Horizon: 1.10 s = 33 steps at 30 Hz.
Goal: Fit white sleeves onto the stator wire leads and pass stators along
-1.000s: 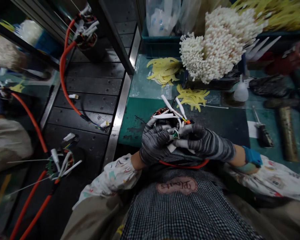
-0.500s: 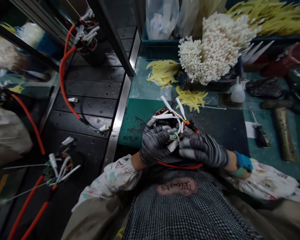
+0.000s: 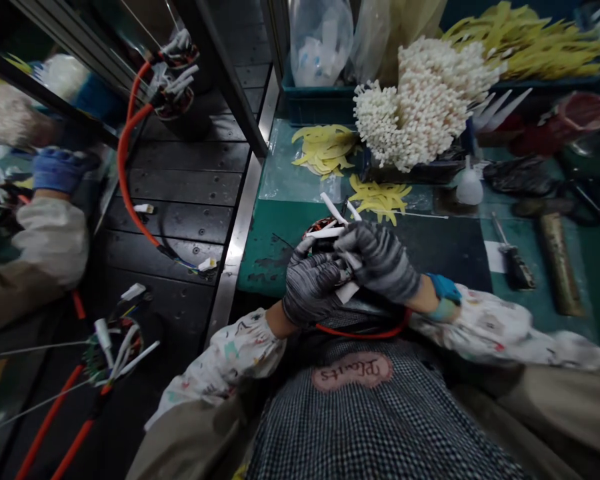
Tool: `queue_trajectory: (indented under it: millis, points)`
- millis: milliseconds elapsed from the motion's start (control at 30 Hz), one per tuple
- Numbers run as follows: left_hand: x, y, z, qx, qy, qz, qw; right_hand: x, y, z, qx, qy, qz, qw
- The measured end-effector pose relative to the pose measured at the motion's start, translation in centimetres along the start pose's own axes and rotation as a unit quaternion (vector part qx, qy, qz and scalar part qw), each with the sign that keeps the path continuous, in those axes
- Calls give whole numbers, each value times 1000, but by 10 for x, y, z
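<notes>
Both my hands wear grey striped gloves and meet at a motor stator (image 3: 316, 228) on the near edge of the bench. My left hand (image 3: 311, 287) is closed round its near left side. My right hand (image 3: 380, 260) lies over the right side, fingers pinched beside the left fingertips; what they pinch is hidden. White sleeves (image 3: 325, 233) stick out of the winding top. A flat white piece (image 3: 347, 291) pokes out below my fingers. An orange-red cable (image 3: 363, 334) loops across my lap under the hands.
Yellow strips (image 3: 379, 195) and a bundle of white tubes (image 3: 425, 107) lie behind the stator. A screwdriver (image 3: 517, 260) and a hammer (image 3: 560, 260) are at right. On the left conveyor (image 3: 185, 180) stand other stators (image 3: 115, 347). A co-worker's blue-gloved hand (image 3: 57, 170) is at far left.
My right hand has moved left and up over the stator, covering its right side and the cable joint. My left hand stays about where it was. The co-worker's gloved hand has come into view.
</notes>
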State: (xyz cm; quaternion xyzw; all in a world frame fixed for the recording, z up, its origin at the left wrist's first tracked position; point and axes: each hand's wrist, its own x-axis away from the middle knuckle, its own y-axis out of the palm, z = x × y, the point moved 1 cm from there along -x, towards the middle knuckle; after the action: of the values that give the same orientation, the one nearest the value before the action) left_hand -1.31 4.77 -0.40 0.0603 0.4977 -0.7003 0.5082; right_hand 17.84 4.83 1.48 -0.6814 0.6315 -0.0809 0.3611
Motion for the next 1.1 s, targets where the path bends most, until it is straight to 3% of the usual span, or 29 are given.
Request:
queue_trajectory:
  millis: [133, 200, 267, 333, 400, 500, 633, 700, 767, 867, 1000, 1100]
  points:
    - [3, -6, -9, -18, 50, -25, 998, -24, -5, -2, -49, 47, 91, 994]
    - [6, -18, -14, -56, 84, -38, 994, -20, -13, 4, -49, 74, 140, 986]
    - [7, -33, -17, -106, 112, -44, 987, -8, -15, 12, -26, 91, 145, 985]
    - [3, -49, -17, -142, 131, -69, 979, 0, -10, 21, -8, 94, 87, 992]
    - [-8, -63, -16, -153, 152, -136, 967, -2, -4, 29, -2, 76, 19, 997]
    - [-29, -79, -14, -140, 210, -220, 942, -29, -7, 37, -11, 26, -68, 997]
    - [-38, -90, -12, -187, 246, -228, 923, -80, -12, 45, -79, -41, -224, 970]
    - [-29, -92, -12, -211, 235, -216, 924, -91, -7, 47, -93, -52, -240, 965]
    - [-15, -92, -13, -220, 223, -188, 931, -84, -1, 49, -69, -40, -170, 982]
    - [3, -89, -22, -227, 182, -119, 949, -48, -3, 50, -32, -7, -41, 999]
    - [11, -72, -41, -161, 175, -82, 968, -7, -32, 53, 75, 33, 60, 995]
    - [16, -52, -46, -121, 161, -58, 978, -19, -57, 61, 205, 24, 116, 972]
